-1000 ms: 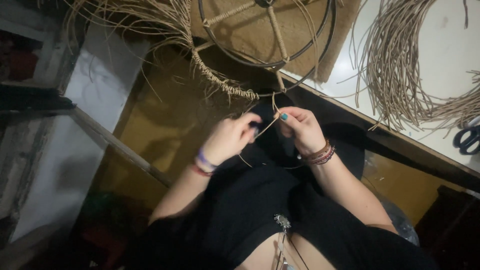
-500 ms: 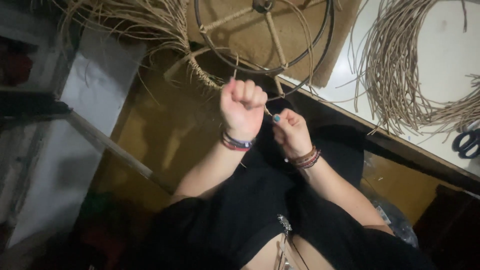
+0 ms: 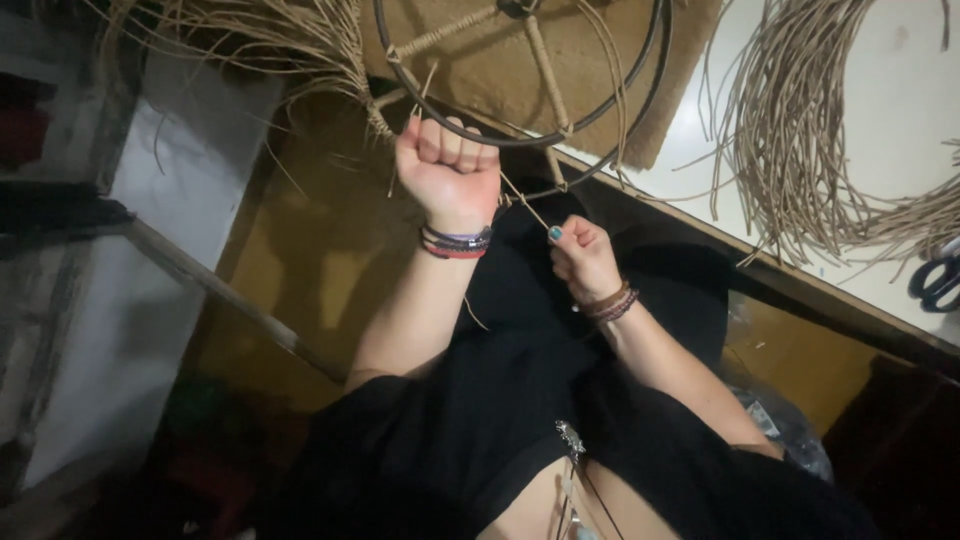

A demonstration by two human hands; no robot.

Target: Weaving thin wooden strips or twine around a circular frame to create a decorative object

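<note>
My left hand (image 3: 447, 165) is a closed fist raised up against the lower rim of a round dark metal ring frame (image 3: 655, 75), gripping a thin tan cord strand (image 3: 525, 205). The strand runs taut down and right to my right hand (image 3: 582, 258), which pinches its other end just below the frame. The frame's spokes (image 3: 545, 70) are wrapped in tan cord. Both wrists wear bracelets. My lap in black clothing lies below the hands.
A loose bundle of tan cords (image 3: 800, 150) lies on the white table surface (image 3: 900, 60) at right, with black scissors (image 3: 938, 280) at the far right edge. More cord strands (image 3: 250, 40) hang at top left. A slanted bar (image 3: 230, 300) crosses the yellowish floor.
My left hand has closed into a fist and pulled up and left toward the frame rim, drawing the strand taut. My right hand has dropped slightly, still pinching the strand.
</note>
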